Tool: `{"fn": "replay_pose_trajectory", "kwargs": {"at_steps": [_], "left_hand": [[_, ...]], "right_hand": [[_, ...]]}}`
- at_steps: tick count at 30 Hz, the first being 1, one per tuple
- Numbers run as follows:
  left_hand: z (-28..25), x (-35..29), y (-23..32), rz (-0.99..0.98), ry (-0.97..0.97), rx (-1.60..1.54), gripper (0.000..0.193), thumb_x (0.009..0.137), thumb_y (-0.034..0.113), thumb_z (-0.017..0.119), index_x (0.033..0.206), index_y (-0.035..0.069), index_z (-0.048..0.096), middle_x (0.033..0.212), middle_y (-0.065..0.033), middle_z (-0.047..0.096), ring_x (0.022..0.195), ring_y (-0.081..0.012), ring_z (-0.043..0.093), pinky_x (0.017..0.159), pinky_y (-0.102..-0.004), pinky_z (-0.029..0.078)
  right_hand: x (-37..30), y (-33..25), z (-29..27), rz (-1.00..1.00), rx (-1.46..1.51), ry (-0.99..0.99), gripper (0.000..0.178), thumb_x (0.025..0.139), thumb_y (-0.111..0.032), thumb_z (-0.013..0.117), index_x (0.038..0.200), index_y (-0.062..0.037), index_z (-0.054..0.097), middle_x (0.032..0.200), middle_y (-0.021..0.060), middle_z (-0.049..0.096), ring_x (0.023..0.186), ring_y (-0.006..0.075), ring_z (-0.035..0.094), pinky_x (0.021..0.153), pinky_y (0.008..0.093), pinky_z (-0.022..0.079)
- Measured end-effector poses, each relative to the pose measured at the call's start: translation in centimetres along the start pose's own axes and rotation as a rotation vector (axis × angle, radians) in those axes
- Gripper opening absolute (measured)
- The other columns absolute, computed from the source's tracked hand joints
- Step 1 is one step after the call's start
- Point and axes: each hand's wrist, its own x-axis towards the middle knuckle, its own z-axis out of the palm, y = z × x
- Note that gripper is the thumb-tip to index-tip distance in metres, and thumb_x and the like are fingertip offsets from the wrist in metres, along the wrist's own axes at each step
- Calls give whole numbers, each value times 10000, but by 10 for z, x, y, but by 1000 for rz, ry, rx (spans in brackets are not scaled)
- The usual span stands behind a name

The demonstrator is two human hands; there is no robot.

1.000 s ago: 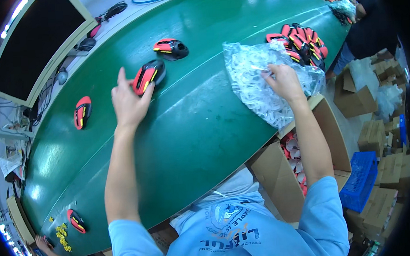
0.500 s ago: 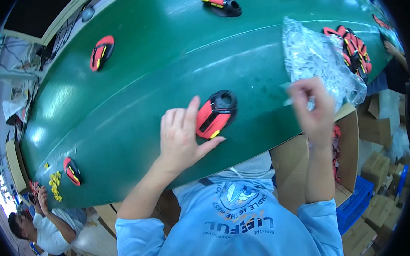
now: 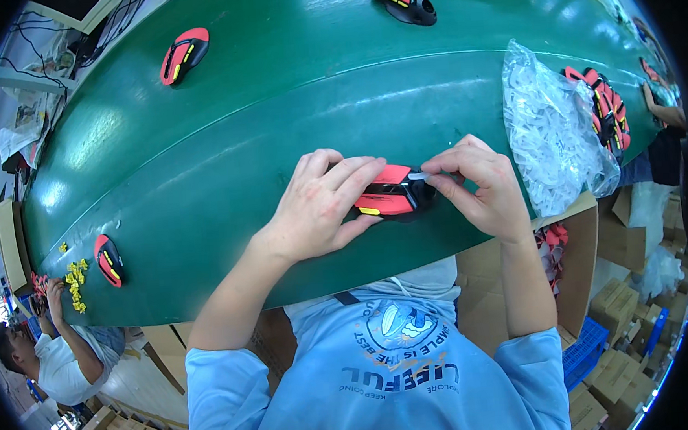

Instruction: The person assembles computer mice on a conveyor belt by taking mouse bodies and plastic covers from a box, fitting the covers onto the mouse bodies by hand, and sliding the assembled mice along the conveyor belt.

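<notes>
Evidently, the mouse is gripped on the green surface by the left hand, best kept steady while a clear piece is pinched at its right end by the right hand.

- Here we have red, black and a yellow flash on the nearest mouse-shaped shell!
- Whitish, we see, the small strip!
- Green across our table!
- Pale blue shirt, dark print!
- Bright yellow, those little parts!
</notes>
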Motion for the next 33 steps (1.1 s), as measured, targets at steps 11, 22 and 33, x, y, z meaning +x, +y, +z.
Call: {"fn": "replay_pose_trajectory", "kwargs": {"at_steps": [11, 22, 33], "left_hand": [[6, 5, 2, 43, 104, -6, 695, 821, 320, 908, 1431, 96, 662, 1522, -136, 617, 1342, -394, 576, 1128, -518, 471], [31, 0, 1, 207, 219, 106, 473, 842, 178, 833, 1307, 239, 769, 1469, -142, 634, 1287, -432, 627, 1077, -531, 555], [30, -3, 3, 192, 229, 140, 400, 866, 175, 811, 1254, 270, 787, 1438, -151, 654, 1265, -464, 652, 1062, -546, 594]], "right_hand": [[-1, 12, 18, -425, -280, -23, 280, 762, -73, 804, 1020, -176, 833, 1036, -5, 804, 952, 238, 717, 848, 380, 599], [-6, 22, 22, -258, -158, -42, 269, 792, -33, 847, 1050, -108, 843, 1004, 46, 799, 941, 249, 722, 751, 370, 577], [-25, 7, 29, -174, -112, 60, 352, 773, -159, 935, 1095, -64, 831, 1110, 88, 821, 896, 257, 728, 797, 365, 601]]}}
